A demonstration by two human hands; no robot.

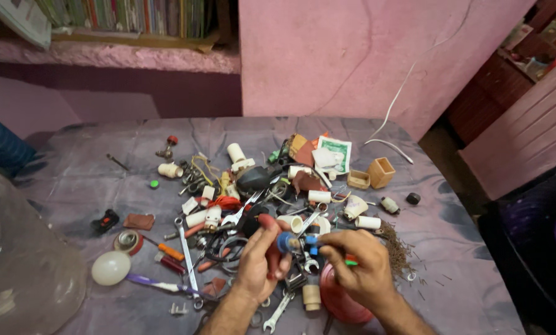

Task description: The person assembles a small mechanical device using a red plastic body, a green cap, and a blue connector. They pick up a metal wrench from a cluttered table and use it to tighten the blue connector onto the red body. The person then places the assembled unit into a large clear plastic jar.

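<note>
Blue plastic, the small fitting (288, 242) at lower centre looks light, rigid and slippery, pinched end-to-end by left hand (260, 257) and right hand (358, 263) fingertips.

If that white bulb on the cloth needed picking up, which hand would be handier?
Probably the left hand: the white bulb lies on its side of the pile. The right hand pinches a small blue part and sits farther away.

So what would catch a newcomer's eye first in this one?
The heap of small hardware in the middle of the grey-clothed table: spanners, white pipe fittings, wires. At its near edge the left hand and right hand meet on a small blue part. A white bulb lies left of the heap.
</note>
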